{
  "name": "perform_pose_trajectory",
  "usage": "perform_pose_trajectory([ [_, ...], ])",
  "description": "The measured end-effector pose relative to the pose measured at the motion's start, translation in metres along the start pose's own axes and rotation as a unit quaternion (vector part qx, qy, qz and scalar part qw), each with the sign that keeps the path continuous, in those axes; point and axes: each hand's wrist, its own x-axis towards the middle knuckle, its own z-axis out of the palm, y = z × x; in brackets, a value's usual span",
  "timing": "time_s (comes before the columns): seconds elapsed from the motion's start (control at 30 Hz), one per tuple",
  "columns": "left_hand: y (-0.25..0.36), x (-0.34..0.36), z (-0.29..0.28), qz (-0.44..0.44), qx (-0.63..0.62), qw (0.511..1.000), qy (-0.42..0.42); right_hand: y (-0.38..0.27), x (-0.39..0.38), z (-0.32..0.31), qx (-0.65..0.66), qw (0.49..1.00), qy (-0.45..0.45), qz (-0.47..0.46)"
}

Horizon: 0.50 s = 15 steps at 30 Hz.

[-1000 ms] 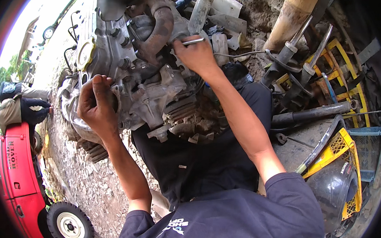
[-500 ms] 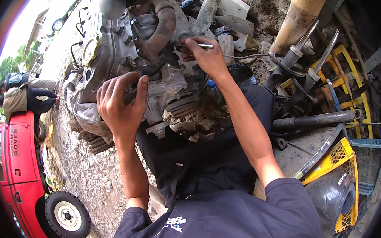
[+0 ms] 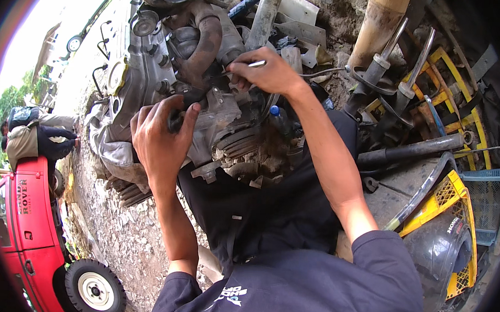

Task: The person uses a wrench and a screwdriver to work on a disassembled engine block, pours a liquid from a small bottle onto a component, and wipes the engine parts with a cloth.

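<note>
A grimy engine (image 3: 221, 109) lies in front of me, with a rusty curved exhaust pipe (image 3: 209, 38) across its upper part. My right hand (image 3: 268, 72) pinches a slim metal rod-shaped tool (image 3: 257, 64) beside that pipe. One pale end sticks out past the fingers; the other points toward the engine, and its tip is hard to make out. At the engine's left side, my left hand (image 3: 161, 137) rests with bent fingers and the thumb apart. Dark engine parts show in the gap between them; no held object is visible. Near my right forearm stands a bottle with a blue cap (image 3: 275, 110).
Shock absorbers (image 3: 379, 69), a bamboo post (image 3: 379, 27) and a yellow crate (image 3: 472, 122) crowd the right side. A dark helmet (image 3: 440, 250) sits lower right by a blue basket (image 3: 481, 205). A red vehicle (image 3: 38, 212) and a person (image 3: 27, 136) are farther left.
My right hand has shifted slightly left and down, the tool's pale end now angled differently. The left hand has barely moved. The whole view has tilted a little.
</note>
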Motion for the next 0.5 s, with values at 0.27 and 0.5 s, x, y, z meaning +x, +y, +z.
perform_pose_trajectory([
  [0.27, -0.003, -0.001, 0.0, -0.011, -0.039, 0.999, -0.002, 0.003, 0.004, 0.0, 0.049, 0.999, 0.001, 0.02],
  [0.5, -0.002, -0.003, -0.005, -0.054, -0.101, 0.993, -0.015, -0.006, -0.004, -0.007, 0.019, 0.997, -0.057, 0.047],
])
